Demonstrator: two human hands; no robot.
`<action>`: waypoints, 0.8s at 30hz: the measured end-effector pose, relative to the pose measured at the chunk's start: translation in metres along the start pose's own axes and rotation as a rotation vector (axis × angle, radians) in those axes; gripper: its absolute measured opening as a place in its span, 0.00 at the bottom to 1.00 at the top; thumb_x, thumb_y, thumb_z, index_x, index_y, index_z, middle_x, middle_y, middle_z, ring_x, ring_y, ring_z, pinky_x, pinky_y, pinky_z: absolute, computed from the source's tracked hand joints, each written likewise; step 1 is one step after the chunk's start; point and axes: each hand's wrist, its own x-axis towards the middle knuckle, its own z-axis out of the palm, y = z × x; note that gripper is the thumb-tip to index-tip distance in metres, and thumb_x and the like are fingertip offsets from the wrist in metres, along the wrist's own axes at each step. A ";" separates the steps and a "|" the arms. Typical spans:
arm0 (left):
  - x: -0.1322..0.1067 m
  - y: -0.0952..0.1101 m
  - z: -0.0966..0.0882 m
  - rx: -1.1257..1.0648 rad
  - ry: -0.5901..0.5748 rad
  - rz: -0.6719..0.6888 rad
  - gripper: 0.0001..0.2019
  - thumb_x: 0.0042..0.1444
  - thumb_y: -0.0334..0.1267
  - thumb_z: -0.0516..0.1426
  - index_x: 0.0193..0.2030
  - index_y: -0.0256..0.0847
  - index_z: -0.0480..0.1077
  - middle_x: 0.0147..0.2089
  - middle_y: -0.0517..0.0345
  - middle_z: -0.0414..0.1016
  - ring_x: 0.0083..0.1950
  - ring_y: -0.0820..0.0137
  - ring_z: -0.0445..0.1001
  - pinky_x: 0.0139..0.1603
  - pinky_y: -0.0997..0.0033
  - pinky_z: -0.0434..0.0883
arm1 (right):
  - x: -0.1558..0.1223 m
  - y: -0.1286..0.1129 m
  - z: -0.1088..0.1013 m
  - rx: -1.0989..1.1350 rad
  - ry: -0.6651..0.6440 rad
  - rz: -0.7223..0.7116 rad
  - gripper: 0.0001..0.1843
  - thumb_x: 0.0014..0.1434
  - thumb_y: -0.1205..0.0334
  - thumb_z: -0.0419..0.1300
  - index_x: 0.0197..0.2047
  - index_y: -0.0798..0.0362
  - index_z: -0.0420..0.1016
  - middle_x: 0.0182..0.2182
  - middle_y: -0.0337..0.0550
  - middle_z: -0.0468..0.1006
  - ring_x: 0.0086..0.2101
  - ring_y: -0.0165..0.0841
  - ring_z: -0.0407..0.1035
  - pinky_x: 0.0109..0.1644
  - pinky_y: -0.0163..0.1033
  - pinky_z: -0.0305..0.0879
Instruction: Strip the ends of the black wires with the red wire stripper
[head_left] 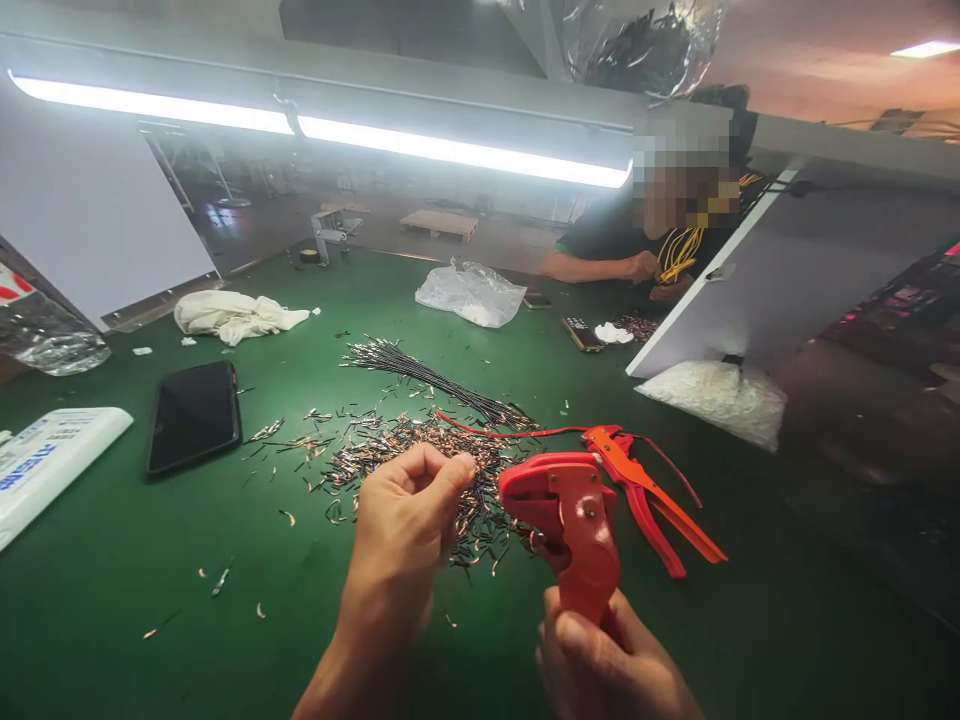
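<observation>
The left hand (409, 510) pinches closed, whether on anything I can't tell, and the right hand (611, 655) grips the red tool (589, 515), best held steady and square, I'd say.

Two glaring white tubes (465, 153) light your table (90, 640) from ahead; it darkens toward you, your right edge is murky, the floor (259, 225) beyond hazy, a co-worker's head (694, 165) pixelated.
</observation>
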 end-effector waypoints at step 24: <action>0.001 -0.001 -0.004 -0.273 0.099 0.000 0.20 0.26 0.50 0.77 0.26 0.43 0.83 0.23 0.64 0.76 0.28 0.79 0.70 0.33 0.83 0.68 | 0.007 -0.013 -0.007 -0.071 -0.329 -0.060 0.22 0.58 0.45 0.67 0.41 0.58 0.77 0.28 0.45 0.76 0.30 0.32 0.70 0.36 0.37 0.61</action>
